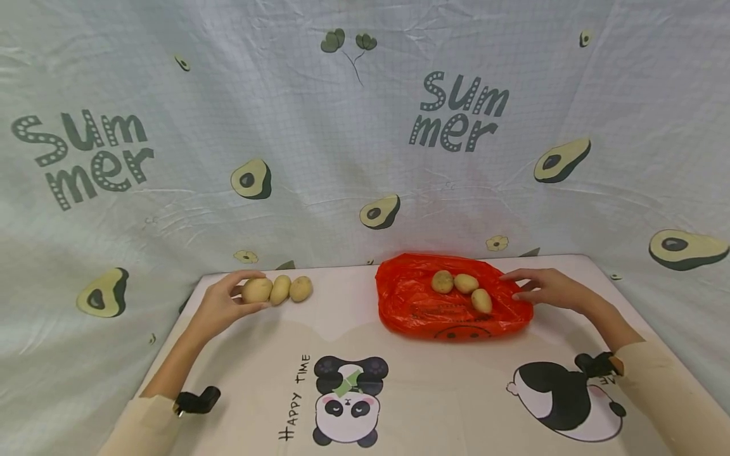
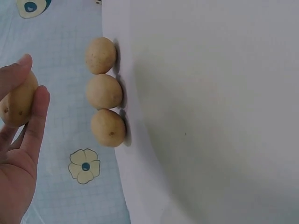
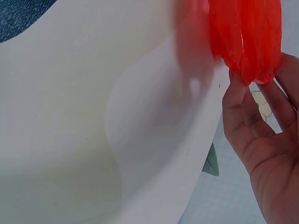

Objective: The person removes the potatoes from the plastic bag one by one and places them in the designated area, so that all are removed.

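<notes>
At the table's far left, my left hand (image 1: 225, 301) grips a potato (image 1: 256, 290) between thumb and fingers. The left wrist view shows that held potato (image 2: 19, 105) beside a row of three more, an end potato (image 2: 108, 128), a middle potato (image 2: 104, 91) and another end potato (image 2: 101, 55). From the head, only two of the row show clearly past the held one. My right hand (image 1: 550, 289) holds the right end of a red plastic bag (image 1: 405, 297), its thumb and fingertips at either side of the film (image 3: 247, 51). Three potatoes lie on the bag, one being the nearest potato (image 1: 481, 301).
A white tabletop (image 1: 251, 373) carries a printed panda (image 1: 348, 405) and a black-and-white cartoon figure (image 1: 564, 399). Behind it hangs a pale curtain (image 1: 319, 126) with avocado prints, close to the table's back edge. Black wrist cameras sit on both forearms.
</notes>
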Demonstrator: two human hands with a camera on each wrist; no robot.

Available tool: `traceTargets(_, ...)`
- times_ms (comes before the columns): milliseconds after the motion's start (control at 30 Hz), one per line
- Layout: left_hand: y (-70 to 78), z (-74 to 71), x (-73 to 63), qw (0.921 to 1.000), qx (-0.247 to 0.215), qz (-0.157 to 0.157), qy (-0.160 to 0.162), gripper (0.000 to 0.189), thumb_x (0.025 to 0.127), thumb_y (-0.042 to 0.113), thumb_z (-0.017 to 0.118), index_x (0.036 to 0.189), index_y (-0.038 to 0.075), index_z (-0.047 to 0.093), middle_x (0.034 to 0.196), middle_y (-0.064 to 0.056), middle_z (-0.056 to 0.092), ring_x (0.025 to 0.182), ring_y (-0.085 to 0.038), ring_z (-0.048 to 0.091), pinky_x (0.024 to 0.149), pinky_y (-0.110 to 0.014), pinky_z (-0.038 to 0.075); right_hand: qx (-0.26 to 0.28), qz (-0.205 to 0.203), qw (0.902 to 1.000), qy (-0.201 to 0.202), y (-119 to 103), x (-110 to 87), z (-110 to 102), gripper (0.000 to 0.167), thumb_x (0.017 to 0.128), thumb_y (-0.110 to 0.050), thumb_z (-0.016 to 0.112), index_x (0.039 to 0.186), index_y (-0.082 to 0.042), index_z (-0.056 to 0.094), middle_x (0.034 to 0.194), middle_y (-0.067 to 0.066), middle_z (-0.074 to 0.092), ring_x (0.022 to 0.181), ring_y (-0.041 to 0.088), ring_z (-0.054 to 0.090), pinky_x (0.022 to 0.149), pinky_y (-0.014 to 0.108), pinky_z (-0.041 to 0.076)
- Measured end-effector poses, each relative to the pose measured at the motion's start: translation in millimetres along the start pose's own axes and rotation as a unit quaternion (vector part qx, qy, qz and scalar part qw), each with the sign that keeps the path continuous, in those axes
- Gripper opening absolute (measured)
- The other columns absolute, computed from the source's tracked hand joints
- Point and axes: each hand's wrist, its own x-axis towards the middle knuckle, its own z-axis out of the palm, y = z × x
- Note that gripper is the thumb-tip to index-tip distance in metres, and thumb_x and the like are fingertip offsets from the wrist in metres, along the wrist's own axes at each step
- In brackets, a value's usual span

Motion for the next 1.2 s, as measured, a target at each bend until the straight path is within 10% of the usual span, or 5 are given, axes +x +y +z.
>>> traceTargets(300, -15.2, -8.0, -1.2, 0.9997, 0.024, 0.001, -0.001, 0.06, 0.078, 0.006, 0.088, 0.133, 0.004, 0.061, 0.132, -0.018, 0.061, 0.101, -0.018, 0.069, 0.073, -0.018, 0.053, 0.007, 0.015, 0.9998, 0.006, 3.6, 1.3, 1.7, 0.047, 0.095, -0.019, 0.071, 0.14, -0.009, 0.06, 0.136, 0.024, 0.06, 0.114, 0.037, 0.064, 0.083, 0.038, 0.061)
traceTargets(533, -27.8, -13.1, -0.6, 0.9992, 0.032, -0.022, -0.009, 0.058, 0.08, 0.007, 0.087, 0.131, 0.003, 0.061, 0.132, -0.02, 0.06, 0.102, -0.036, 0.068, 0.073, -0.019, 0.053, 0.017, 0.012, 0.9998, 0.005, 4.4, 2.0, 2.0, 0.046, 0.095, -0.018, 0.071, 0.139, -0.008, 0.06, 0.136, 0.025, 0.06, 0.115, 0.04, 0.063, 0.083, 0.038, 0.061)
traceTargets(1200, -50.4, -24.9, -19.4, 0.9955, 0.082, -0.026, -0.038, 0.052, 0.078, 0.009, 0.088, 0.123, 0.001, 0.066, 0.121, -0.021, 0.067, 0.102, -0.032, 0.066, 0.075, -0.021, 0.054, 0.008, 0.01, 0.9999, 0.005, 6.3, 3.3, 2.7, 0.044, 0.095, -0.018, 0.072, 0.137, -0.01, 0.061, 0.134, 0.023, 0.062, 0.114, 0.038, 0.064, 0.082, 0.038, 0.061)
